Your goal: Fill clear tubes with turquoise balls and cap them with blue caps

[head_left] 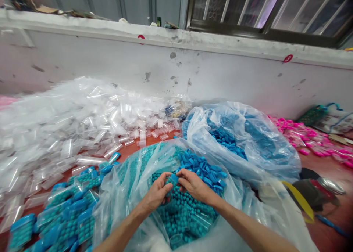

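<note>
Above an open plastic bag of teal beads (182, 208), my two hands meet with closed fingers. My left hand (159, 190) grips a small clear container, mostly hidden by the fingers, with teal beads showing through. A blue cap (174, 177) sits at its top, between both hands. The fingertips of my right hand (193, 185) pinch at this cap; whether it is fully seated I cannot tell. Loose blue caps (202, 167) lie on the beads just behind my right hand. Some clear containers lie half sunk in the beads in front.
A large heap of clear empty containers (91, 116) spreads along the wall on the left. Capped, bead-filled containers (68, 215) pile up at the front left. Behind stands another bag (264, 141) with blue caps. Pink pieces (311, 134) lie at right, near a dark object (317, 193).
</note>
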`<state>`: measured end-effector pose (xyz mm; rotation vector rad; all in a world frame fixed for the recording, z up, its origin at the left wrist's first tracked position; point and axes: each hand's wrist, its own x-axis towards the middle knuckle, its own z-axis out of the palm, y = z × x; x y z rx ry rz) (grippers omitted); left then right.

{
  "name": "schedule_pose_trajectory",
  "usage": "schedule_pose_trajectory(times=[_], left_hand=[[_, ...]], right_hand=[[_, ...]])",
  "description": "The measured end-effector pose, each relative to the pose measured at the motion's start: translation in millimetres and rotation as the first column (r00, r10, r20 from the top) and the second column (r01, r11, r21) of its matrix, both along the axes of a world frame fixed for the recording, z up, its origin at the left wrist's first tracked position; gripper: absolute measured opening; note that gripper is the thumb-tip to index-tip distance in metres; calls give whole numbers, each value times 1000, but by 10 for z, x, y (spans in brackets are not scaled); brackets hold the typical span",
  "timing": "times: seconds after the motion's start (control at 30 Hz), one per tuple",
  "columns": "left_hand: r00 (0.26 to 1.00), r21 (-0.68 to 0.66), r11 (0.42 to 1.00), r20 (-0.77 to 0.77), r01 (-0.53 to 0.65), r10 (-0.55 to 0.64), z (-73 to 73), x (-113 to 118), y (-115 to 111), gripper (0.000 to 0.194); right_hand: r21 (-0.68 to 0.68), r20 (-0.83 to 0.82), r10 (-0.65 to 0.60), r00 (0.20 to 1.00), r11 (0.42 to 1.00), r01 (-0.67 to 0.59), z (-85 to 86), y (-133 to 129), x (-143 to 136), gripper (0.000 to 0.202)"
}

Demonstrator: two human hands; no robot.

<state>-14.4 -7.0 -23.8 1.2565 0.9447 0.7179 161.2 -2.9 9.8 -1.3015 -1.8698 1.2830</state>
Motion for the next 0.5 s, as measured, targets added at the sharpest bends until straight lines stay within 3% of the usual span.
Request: schedule_pose_trajectory(times=[0.2, 0.33, 0.5], left_hand=[[996, -39, 997, 54, -66, 68, 31, 44, -46, 69], [983, -116, 982, 95, -148, 159, 71, 98, -95, 66], [960, -147, 953, 49, -266, 275, 111, 144, -122, 48]], right_hand=[[8, -71, -128, 989, 992, 129, 1, -21, -160, 16], [116, -27, -19, 999, 993, 22, 14, -49, -145, 21], [339, 89, 56, 994, 937, -83, 8, -64, -107, 22]])
